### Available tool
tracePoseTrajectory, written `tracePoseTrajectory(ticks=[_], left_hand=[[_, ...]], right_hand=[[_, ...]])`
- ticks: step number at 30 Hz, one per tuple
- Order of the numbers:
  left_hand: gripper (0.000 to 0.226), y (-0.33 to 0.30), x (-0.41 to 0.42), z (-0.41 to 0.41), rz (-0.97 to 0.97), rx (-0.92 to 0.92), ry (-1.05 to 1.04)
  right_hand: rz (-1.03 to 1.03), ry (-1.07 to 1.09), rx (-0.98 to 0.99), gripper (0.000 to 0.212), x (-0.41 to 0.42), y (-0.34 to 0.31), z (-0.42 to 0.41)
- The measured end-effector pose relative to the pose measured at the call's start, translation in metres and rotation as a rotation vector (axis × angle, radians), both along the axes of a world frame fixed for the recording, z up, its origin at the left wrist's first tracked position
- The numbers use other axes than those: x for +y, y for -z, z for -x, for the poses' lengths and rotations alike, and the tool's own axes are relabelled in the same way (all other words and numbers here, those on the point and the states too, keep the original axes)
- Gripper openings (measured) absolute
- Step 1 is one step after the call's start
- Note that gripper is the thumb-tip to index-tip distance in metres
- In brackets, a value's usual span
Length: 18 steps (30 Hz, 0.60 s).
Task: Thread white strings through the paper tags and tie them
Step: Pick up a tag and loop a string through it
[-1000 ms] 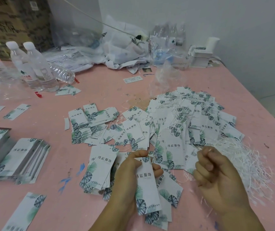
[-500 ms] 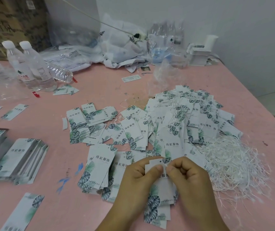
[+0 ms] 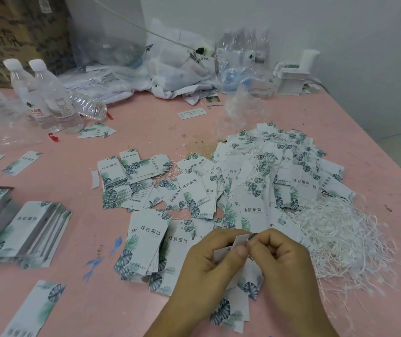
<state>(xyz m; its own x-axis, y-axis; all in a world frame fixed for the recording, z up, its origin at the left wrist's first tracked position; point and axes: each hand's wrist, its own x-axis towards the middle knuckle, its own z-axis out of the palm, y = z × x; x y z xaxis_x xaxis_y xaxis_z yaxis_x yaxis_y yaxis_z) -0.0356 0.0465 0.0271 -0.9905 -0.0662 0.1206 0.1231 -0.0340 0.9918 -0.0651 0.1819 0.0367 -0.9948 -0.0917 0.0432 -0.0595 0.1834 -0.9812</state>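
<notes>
Both hands work together at the near edge of the pink table (image 3: 146, 132). The left hand (image 3: 209, 266) grasps a tag (image 3: 239, 240) between thumb and curled fingers, its top end standing up past the thumb tip. The right hand (image 3: 281, 259) has its fingers curled in, fingertips meeting the tag's top edge directly beside the left thumb; it appears to pinch something fine there, presumably a string end, but no string can be made out between the fingertips. Whether the string has entered the hole cannot be told. More tags hang or lie below the left palm, and whether they are held or merely beneath it is unclear. Just right of the right hand's knuckles lies the string pile (image 3: 340, 239), loose and tangled, still large. Beyond the fingertips is the strung heap (image 3: 267, 171), a broad mound of tags with white loops visible among them, judged to be finished work. Left of the left hand sits an unstrung stack (image 3: 143, 246), and further left, well apart from both hands, a side stack (image 3: 34, 229) of neatly piled tags showing no string. Judgement: the task is partly done, with a good number of tags threaded and a comparable supply outstanding; the tag in hand is at the threading step, with its knot not yet made. Bottles (image 3: 48, 93) stand far beyond the left hand, clear of the work.
</notes>
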Motion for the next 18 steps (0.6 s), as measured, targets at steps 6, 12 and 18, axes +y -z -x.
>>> tracePoseTrajectory(ticks=[6,12,18], left_hand=[[0.038,-0.004,-0.004,0.001,-0.055,-0.123,0.077],[0.016,-0.003,-0.007,0.003,-0.108,-0.155,0.071],[0.016,0.000,-0.009,0.003,-0.126,-0.083,0.041]], right_hand=[[0.031,-0.066,-0.054,0.017,0.008,-0.008,0.002],[0.005,-0.145,-0.110,0.031,0.011,-0.013,0.005],[0.042,-0.235,-0.241,0.033,0.018,-0.010,0.009]])
